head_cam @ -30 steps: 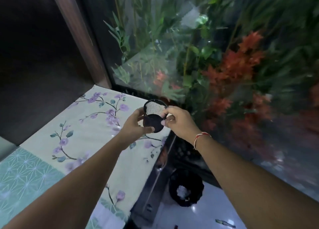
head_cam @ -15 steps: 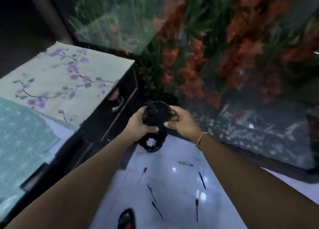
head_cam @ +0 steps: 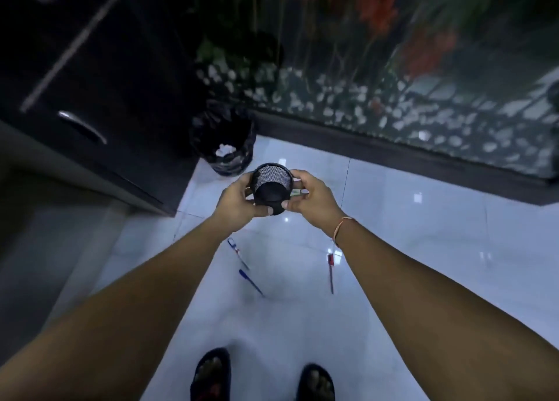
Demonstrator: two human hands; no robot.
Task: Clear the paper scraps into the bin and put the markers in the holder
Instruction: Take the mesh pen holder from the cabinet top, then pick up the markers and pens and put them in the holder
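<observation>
I hold a black mesh holder (head_cam: 271, 188) out in front of me, above the floor. My left hand (head_cam: 239, 201) grips its left side and my right hand (head_cam: 308, 199) its right side; its mouth tilts away from me and it looks empty. On the white tiles below lie a marker with a red band (head_cam: 239, 254), a blue marker (head_cam: 251, 282) and a red marker (head_cam: 331, 272). A greenish marker (head_cam: 296, 192) peeks out behind my right fingers. The bin (head_cam: 225, 145), lined with a black bag, stands by the cabinet with white paper scraps (head_cam: 225, 151) inside.
A dark cabinet (head_cam: 99, 92) with a metal drawer handle (head_cam: 83, 126) fills the left. A glass panel with plants and white pebbles (head_cam: 378, 104) runs along the back above a dark ledge. My two sandalled feet (head_cam: 211, 376) stand at the bottom edge.
The view has swung down from the tabletop to the floor. Both hands kept hold of the holder and carried it off the table to above the tiles, where the markers now show.
</observation>
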